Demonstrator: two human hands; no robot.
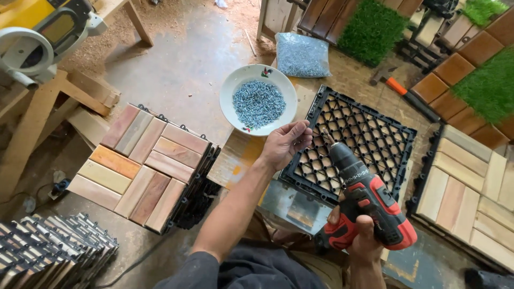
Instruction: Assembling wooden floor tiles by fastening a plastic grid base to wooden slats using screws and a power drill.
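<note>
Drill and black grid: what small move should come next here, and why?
Probably lower the drill tip onto the black plastic grid. The right hand grips the drill with its bit angled over the grid, while the left hand pinches at the bit tip, seemingly seating a screw, too small to confirm.

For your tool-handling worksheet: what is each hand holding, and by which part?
Right hand grips the red and black cordless drill by its handle. Left hand: fingers pinch something small at the bit tip, too small to identify.
</note>
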